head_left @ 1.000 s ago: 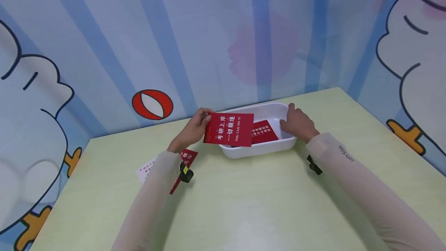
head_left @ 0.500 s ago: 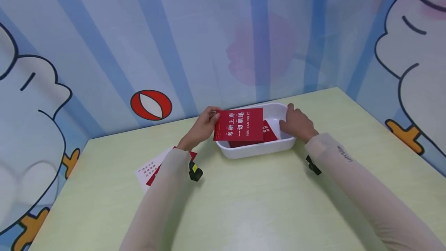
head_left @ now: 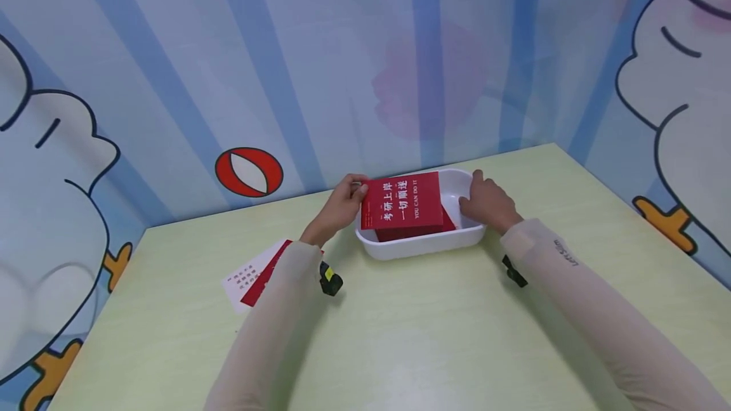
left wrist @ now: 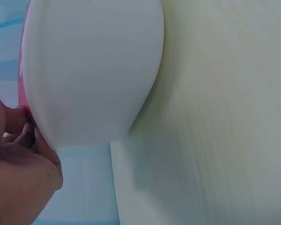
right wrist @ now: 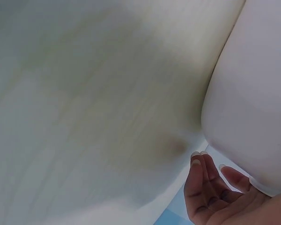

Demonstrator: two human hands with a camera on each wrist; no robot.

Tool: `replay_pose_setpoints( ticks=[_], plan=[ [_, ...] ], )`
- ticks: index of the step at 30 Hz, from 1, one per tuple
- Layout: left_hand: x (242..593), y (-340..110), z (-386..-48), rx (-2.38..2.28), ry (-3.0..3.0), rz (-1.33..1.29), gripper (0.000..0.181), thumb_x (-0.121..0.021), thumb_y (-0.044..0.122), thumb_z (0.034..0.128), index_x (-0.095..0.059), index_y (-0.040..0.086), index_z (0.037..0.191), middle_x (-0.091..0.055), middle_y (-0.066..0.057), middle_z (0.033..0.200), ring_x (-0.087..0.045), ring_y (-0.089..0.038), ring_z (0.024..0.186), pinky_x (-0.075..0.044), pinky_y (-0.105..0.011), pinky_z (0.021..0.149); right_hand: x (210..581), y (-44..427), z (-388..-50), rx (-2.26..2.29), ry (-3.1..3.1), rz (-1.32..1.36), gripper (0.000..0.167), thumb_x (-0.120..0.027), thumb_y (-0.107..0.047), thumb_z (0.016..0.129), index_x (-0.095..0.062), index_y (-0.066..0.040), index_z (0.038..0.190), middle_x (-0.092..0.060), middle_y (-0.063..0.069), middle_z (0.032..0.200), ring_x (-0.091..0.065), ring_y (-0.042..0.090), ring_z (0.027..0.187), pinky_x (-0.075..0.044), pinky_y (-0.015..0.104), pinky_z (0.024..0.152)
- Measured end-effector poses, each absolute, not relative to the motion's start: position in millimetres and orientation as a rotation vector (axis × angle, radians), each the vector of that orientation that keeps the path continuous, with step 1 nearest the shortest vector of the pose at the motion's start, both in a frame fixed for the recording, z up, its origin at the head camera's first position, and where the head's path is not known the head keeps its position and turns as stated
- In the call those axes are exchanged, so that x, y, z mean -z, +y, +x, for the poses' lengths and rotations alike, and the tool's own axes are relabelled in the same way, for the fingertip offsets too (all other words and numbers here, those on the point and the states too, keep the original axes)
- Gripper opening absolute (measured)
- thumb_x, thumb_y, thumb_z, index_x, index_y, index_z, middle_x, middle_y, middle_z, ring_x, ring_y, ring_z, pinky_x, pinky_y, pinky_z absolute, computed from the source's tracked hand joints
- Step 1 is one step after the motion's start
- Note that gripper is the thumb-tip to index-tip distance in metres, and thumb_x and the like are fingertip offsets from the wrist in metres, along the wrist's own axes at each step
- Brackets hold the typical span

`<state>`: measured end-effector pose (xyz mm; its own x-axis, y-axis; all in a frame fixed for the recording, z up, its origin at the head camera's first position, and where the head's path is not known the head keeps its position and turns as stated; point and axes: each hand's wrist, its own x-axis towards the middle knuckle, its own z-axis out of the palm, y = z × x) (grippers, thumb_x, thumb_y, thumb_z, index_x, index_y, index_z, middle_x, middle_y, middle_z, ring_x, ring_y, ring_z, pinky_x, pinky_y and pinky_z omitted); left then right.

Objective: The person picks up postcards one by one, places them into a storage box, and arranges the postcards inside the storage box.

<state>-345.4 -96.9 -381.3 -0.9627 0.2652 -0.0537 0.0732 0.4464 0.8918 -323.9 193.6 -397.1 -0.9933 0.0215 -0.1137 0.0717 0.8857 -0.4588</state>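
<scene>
In the head view my left hand [head_left: 339, 205] pinches the left edge of a red card [head_left: 401, 200] with white lettering. That card lies across the left half of a white plastic tub [head_left: 422, 246], above another red card [head_left: 414, 231] inside it. My right hand [head_left: 490, 202] holds the tub's right end, thumb at the inner side and the other fingers outside. The left wrist view shows my left hand [left wrist: 23, 159] close against the tub wall [left wrist: 93, 70], with a strip of the red card visible. In the right wrist view, curled fingers of my right hand [right wrist: 225, 197] are beside the tub [right wrist: 253, 103].
On the pale table [head_left: 411, 322], left of the tub, a white printed card [head_left: 242, 280] lies partly under a red card [head_left: 265, 278], which my left sleeve partly covers. A wall with a cartoon print [head_left: 342, 81] stands right behind the table.
My left hand has moved right with the red card, from the tub's left side to over its left half. More of the loose cards on the left shows. My right hand stays put.
</scene>
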Motion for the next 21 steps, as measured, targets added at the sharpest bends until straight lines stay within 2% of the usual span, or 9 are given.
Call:
replay_pose_setpoints(
  ticks=[6,12,16,21],
  plan=[
    [386,-90,-344,-1.542,2.555,0.235,0.032,-0.041,0.022,0.1076,-0.044,0.009,0.137,-0.062,-0.015,0.123,-0.061,-0.022,0.104,-0.052,-0.042,0.097,397,192,-323,0.717,2.945,0.077,0.070,-0.049,-0.024,0.096,-0.018,0.012,0.147,-0.047,0.036,0.135,-0.054,0.046,0.120,-0.048,0.060,0.099],
    [389,-84,-342,-1.435,2.706,0.263,0.028,-0.044,0.021,0.1066,-0.048,0.008,0.131,-0.066,-0.013,0.114,-0.060,-0.019,0.093,-0.050,-0.029,0.080,396,191,-323,0.719,2.938,0.096,0.072,-0.051,-0.024,0.096,-0.016,0.011,0.148,-0.046,0.035,0.135,-0.054,0.045,0.120,-0.049,0.059,0.099],
    [393,-81,-340,-1.361,2.775,0.302,0.028,-0.045,0.021,0.1063,-0.047,0.008,0.131,-0.064,-0.012,0.117,-0.060,-0.020,0.097,-0.050,-0.028,0.080,396,192,-323,0.712,2.949,0.094,0.071,-0.051,-0.023,0.095,-0.017,0.012,0.147,-0.047,0.034,0.133,-0.055,0.045,0.117,-0.050,0.060,0.097],
    [397,-77,-339,-1.307,2.854,0.319,0.027,-0.046,0.022,0.1057,-0.046,0.009,0.130,-0.063,-0.012,0.117,-0.060,-0.023,0.103,-0.050,-0.036,0.086,396,192,-322,0.715,2.953,0.101,0.071,-0.052,-0.022,0.094,-0.018,0.011,0.147,-0.048,0.034,0.131,-0.055,0.045,0.116,-0.051,0.060,0.096]
  ],
)
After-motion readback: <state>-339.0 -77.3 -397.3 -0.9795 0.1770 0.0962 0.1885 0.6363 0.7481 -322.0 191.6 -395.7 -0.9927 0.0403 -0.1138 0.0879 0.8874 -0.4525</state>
